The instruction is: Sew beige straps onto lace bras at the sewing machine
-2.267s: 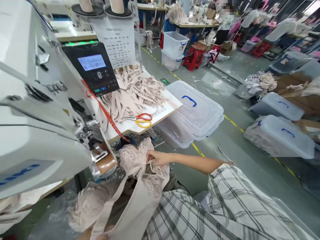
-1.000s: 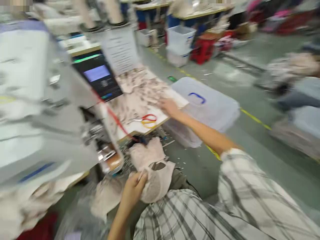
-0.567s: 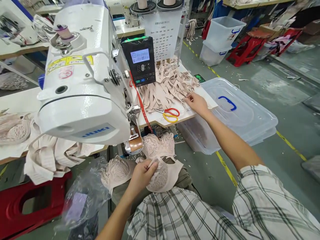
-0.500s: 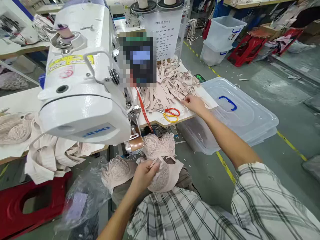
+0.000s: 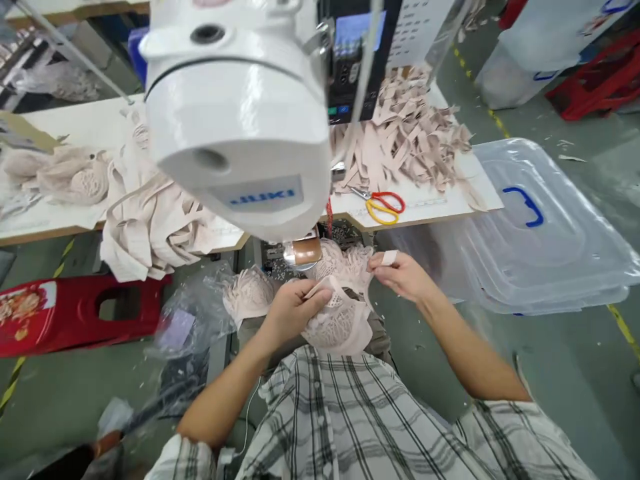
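Note:
My left hand (image 5: 296, 308) is closed on the edge of a pale pink lace bra (image 5: 336, 328), fingers and thumb pinching its upper border over my lap. Just right of the bra is my right hand (image 5: 407, 277), closed on a short pale fabric strip (image 5: 390, 257). Its fingertips are close to the bra's edge, and whether they touch it I cannot tell. Part of the bra lies under the head of the white sewing machine (image 5: 240, 127), by a brown curved part (image 5: 306, 252). Another lace cup (image 5: 251, 293) rests left of my left hand.
Red-and-yellow scissors (image 5: 384, 208) lie near the table edge, before a heap of pale fabric strips (image 5: 415, 143). Pale fabric pieces (image 5: 150, 223) hang over the left edge. A lidded clear bin (image 5: 560, 233) stands right, a red stool (image 5: 75, 310) left.
My right hand has come back from the strip heap toward the bra, bringing a short strip. My left hand keeps hold of the bra. The view has shifted.

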A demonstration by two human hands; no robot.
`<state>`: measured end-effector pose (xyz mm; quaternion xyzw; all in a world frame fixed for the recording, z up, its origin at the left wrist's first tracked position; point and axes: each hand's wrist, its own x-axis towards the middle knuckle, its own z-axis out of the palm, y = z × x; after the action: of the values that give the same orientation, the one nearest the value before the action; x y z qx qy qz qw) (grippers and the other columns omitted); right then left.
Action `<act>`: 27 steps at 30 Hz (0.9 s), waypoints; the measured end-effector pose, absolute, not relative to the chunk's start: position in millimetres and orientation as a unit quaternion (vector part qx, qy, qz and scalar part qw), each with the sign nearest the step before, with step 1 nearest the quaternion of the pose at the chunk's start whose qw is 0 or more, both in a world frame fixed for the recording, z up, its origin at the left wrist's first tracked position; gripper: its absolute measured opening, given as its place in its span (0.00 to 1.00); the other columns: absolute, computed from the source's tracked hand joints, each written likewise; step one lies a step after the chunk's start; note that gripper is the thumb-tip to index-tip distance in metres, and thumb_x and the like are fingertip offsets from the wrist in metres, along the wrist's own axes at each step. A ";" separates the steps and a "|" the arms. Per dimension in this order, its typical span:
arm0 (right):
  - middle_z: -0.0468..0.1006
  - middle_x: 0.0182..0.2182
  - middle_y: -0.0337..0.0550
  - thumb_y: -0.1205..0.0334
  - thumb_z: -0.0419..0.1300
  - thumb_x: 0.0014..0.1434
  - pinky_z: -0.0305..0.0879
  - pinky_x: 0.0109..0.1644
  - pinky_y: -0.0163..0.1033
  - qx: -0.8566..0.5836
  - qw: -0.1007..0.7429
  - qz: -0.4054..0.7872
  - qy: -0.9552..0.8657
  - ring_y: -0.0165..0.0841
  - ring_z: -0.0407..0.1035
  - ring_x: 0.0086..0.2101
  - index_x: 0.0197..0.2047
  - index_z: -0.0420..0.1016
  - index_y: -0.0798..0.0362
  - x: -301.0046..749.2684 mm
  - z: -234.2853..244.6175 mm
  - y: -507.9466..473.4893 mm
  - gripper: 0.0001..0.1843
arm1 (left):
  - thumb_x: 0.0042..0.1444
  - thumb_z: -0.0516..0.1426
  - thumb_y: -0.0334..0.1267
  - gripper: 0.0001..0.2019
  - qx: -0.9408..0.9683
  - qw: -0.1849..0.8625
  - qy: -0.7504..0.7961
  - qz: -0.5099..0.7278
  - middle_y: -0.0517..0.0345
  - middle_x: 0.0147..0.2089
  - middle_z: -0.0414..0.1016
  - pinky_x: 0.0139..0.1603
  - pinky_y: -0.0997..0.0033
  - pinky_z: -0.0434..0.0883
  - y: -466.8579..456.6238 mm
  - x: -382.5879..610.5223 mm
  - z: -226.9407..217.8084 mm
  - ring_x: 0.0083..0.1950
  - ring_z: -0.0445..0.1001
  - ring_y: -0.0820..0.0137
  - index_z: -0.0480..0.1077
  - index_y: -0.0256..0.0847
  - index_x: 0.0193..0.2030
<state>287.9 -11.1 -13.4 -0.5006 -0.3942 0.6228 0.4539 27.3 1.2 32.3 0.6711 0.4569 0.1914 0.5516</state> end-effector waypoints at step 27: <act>0.72 0.20 0.33 0.44 0.75 0.43 0.62 0.29 0.32 -0.434 0.396 0.792 -0.166 0.25 0.64 0.23 0.32 0.80 0.52 198.1 -17.6 -25.0 0.22 | 0.64 0.52 0.44 0.20 0.694 0.542 0.439 0.179 0.66 0.21 0.55 0.25 0.75 0.52 -8.0 24.6 26.7 0.24 0.53 0.77 0.57 0.39 0.22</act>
<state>198.1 -25.0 -17.6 -0.4338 -0.1663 0.7918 0.3965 24.6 -8.0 26.7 0.6936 0.4389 0.1791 0.5424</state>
